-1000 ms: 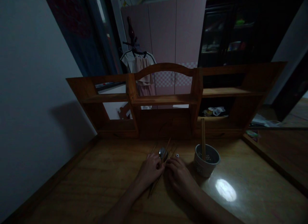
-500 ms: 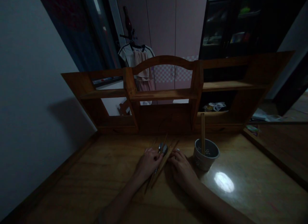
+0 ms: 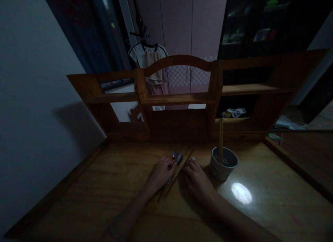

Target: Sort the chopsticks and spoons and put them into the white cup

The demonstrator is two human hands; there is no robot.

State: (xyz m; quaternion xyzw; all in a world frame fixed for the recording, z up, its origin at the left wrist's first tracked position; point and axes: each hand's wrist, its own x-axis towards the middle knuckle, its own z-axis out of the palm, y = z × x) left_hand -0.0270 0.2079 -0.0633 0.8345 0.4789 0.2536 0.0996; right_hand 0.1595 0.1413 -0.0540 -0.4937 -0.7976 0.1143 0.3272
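Note:
Several wooden chopsticks (image 3: pixel 179 170) lie slantwise in a loose bundle on the wooden desk (image 3: pixel 125 165). Two metal spoons, one with its bowl (image 3: pixel 179 158) plainly visible, rest among them. My left hand (image 3: pixel 162 171) curls over the left side of the bundle, its fingers closed on chopsticks; the spoon handles are partly hidden beneath it. Along the bundle's right side is my right hand (image 3: pixel 196 178), fingers bent and closed, fingertips at the chopsticks. What they pinch is hidden. A small white piece (image 3: pixel 193 158) shows just beyond those fingers.
A grey perforated cup (image 3: pixel 223 167) with a pair of upright chopsticks (image 3: pixel 221 139) stands right of my right hand. Behind is a wooden shelf unit (image 3: pixel 179 101) along the desk's back edge. A wall (image 3: pixel 39 131) borders the left side. Light glares on the desk at right.
The view has shifted slightly, so the desk items sit a little higher in the picture. Both hands stay at the bundle with almost the same pose.

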